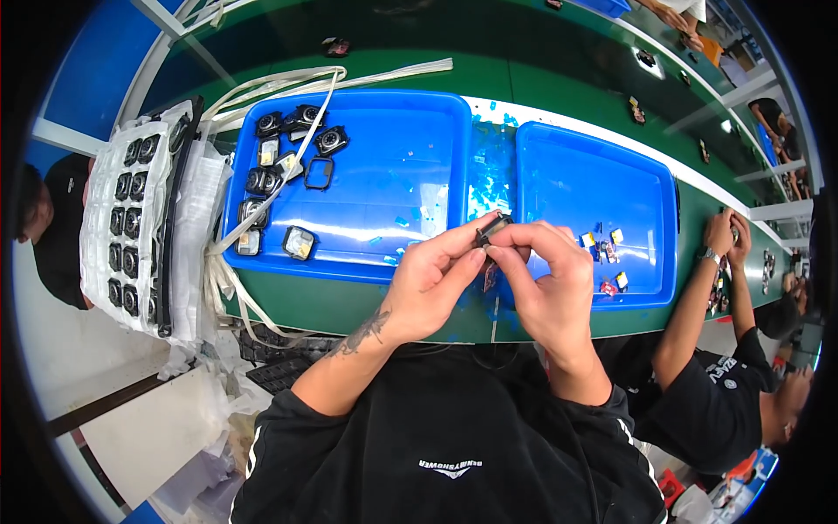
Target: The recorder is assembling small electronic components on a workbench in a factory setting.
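My left hand [436,281] and my right hand [552,278] meet over the gap between two blue trays. Between their fingertips is a small black watch case [496,226], tilted and seen nearly edge on; both hands pinch it. Fingers hide much of it. Just under the fingers shows a small reddish part [491,278], and I cannot make out whether it hangs from the case. In the left blue tray [384,265] lie several black watch cases [332,140], an empty square frame [319,173] and a case with a pale inside [298,243].
The right blue tray [594,140] holds small circuit parts [606,249]. Blue film scraps [491,166] litter the gap. Pale straps [249,301] drape over the left tray's edge. A stack of padded watch trays [131,223] stands left. A co-worker's hands [730,236] work at right.
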The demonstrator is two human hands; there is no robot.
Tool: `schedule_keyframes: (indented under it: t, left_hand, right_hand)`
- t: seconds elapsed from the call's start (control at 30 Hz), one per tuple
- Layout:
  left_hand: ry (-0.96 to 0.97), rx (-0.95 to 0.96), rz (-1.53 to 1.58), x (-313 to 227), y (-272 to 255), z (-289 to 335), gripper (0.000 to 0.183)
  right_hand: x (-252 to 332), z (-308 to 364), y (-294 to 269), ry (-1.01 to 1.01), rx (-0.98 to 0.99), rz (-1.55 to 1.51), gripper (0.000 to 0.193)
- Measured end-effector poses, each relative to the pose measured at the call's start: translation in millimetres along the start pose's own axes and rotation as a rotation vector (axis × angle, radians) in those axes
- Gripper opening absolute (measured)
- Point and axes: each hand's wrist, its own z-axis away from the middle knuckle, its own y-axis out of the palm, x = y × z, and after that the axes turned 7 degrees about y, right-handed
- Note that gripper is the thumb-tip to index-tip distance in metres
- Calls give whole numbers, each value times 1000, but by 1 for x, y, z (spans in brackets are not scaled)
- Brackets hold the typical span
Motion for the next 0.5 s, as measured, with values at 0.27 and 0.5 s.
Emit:
schedule_keyframes:
  t: [0.27,0.5]
  left_hand:
    - [-33,-9,1,0,1,1,43]
    - [-34,-25,24,1,5,3,42]
  right_hand:
    - [1,0,2,42,-20,-16,9]
    - [-2,2,-1,-19,11,59,11]
